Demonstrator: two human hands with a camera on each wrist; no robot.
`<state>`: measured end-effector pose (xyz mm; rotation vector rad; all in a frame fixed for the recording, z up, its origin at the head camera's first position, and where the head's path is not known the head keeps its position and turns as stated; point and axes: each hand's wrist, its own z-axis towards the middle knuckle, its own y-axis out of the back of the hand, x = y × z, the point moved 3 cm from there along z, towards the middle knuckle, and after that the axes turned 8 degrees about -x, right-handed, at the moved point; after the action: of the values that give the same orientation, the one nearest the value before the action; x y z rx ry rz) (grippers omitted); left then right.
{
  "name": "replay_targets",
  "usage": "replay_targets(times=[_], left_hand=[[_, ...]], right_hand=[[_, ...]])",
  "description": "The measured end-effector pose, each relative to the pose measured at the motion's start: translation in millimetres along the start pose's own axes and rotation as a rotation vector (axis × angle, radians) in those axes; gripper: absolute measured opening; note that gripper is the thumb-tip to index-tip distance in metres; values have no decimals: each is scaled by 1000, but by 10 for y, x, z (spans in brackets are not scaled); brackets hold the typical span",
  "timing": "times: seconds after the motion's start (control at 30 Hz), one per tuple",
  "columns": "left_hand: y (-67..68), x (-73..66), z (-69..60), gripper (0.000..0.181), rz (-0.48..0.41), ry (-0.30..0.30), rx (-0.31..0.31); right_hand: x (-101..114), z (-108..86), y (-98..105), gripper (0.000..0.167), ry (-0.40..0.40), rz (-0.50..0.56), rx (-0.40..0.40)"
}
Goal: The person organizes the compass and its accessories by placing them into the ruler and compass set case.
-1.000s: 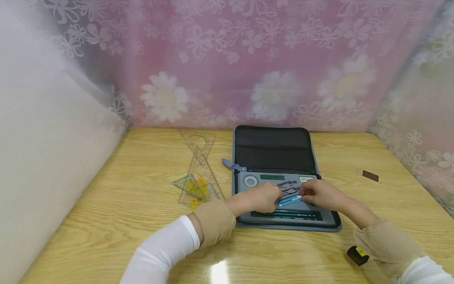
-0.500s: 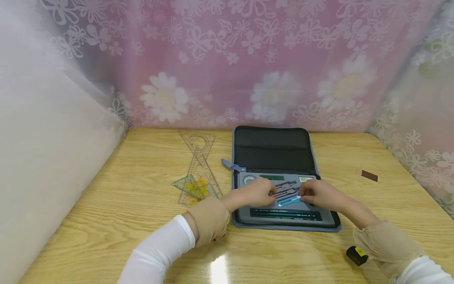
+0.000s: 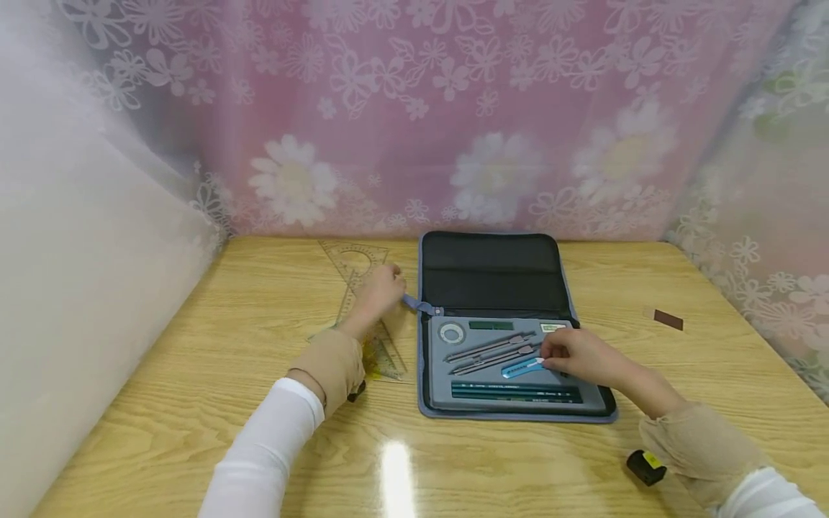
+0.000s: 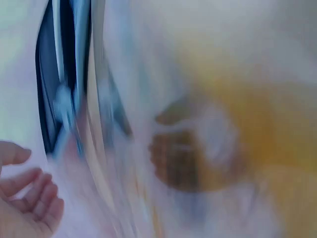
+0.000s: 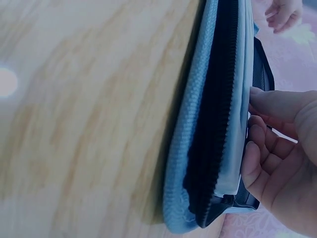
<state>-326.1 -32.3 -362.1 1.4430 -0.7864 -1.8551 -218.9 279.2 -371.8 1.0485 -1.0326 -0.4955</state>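
Note:
My left hand (image 3: 381,291) is above several clear set squares (image 3: 392,352), its fingers loosely curled around nothing in the left wrist view. Near its fingertips is the blue zip pull (image 3: 414,303) of the drawing-set case (image 3: 422,403), which lies unzipped with its lid up. My right hand (image 3: 578,354) bends over the grey tray, thumb and fingers pinching at the end of a blue utility knife (image 3: 520,369); the knife is hidden in the right wrist view. Two compasses (image 3: 486,349) lie left of the knife, and dark green pencils (image 3: 514,391) below it.
A black pencil sharpener-like item with a yellow label (image 3: 645,467) lies near my right wrist. A brown strip (image 3: 668,319) is right of the case. The tray also holds a white ring (image 3: 443,333) and a green lead box (image 3: 490,326). A floral curtain (image 3: 414,144) backs the table.
My left hand has left the compasses and moved left and away, over the set squares beside the zip pull. My right hand has stayed at the utility knife.

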Motion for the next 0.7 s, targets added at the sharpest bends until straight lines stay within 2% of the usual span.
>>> replay_targets(times=[0.03,0.13,0.23,0.33,0.47,0.6,0.7], left_hand=[[66,115,61,18,-1,62,-26],[234,399,156,30,51,199,-41],[313,559,158,38,138,260,-13],[326,591,117,37,165,313,34],[289,548,104,46,243,343,96],[250,538,129,45,322,376,124],[236,564,148,38,290,386,126]], right_hand=[[-5,1,-3,7,-2,-1,-2],[-10,4,-3,7,-11,-2,-5],[-16,5,-6,7,-21,4,-4],[-19,0,-8,7,-30,10,-4],[-19,-6,-10,6,-31,14,-10],[-23,-16,-18,6,-27,24,-12],[-29,-29,-16,6,-29,29,-13]])
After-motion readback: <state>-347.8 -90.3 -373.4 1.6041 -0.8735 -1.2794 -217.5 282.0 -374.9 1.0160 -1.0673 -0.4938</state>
